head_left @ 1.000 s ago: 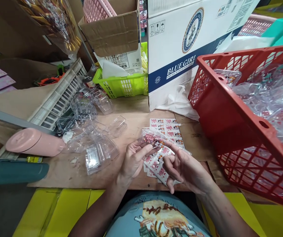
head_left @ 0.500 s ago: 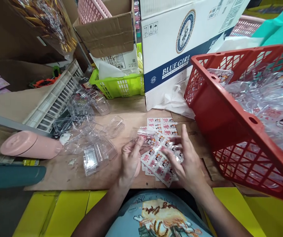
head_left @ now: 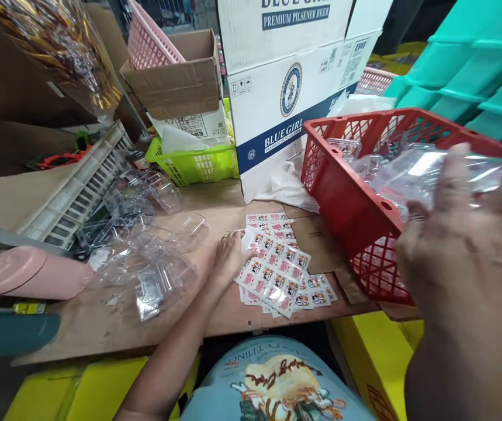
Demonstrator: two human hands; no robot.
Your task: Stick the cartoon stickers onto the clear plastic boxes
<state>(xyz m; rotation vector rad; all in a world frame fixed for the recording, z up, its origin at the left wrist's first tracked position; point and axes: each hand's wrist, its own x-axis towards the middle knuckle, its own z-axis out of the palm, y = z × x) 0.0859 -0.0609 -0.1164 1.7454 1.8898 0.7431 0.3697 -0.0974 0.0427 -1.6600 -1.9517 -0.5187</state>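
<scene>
My left hand point(head_left: 228, 254) rests on the brown table at the left edge of a stack of sticker sheets point(head_left: 279, 272) printed with pink and cat pictures. Its fingers are curled on a lifted white corner of the top sheet. My right hand point(head_left: 456, 257) is raised close to the camera over the red plastic basket point(head_left: 342, 196). It is blurred, and I cannot tell whether it holds anything. The basket is full of clear plastic cases point(head_left: 412, 169), some with stickers inside.
A loose heap of empty clear cases point(head_left: 154, 260) lies left of my left hand. A pink bottle point(head_left: 27, 275) and a white slatted tray point(head_left: 75, 193) sit further left. Behind stand a green basket point(head_left: 193, 164), a Blue Girl carton point(head_left: 286, 88) and teal crates point(head_left: 465, 76).
The clear case that both hands held over the stickers has left my left hand. My right hand swung up and right over the red basket. My left hand dropped onto the sticker sheets.
</scene>
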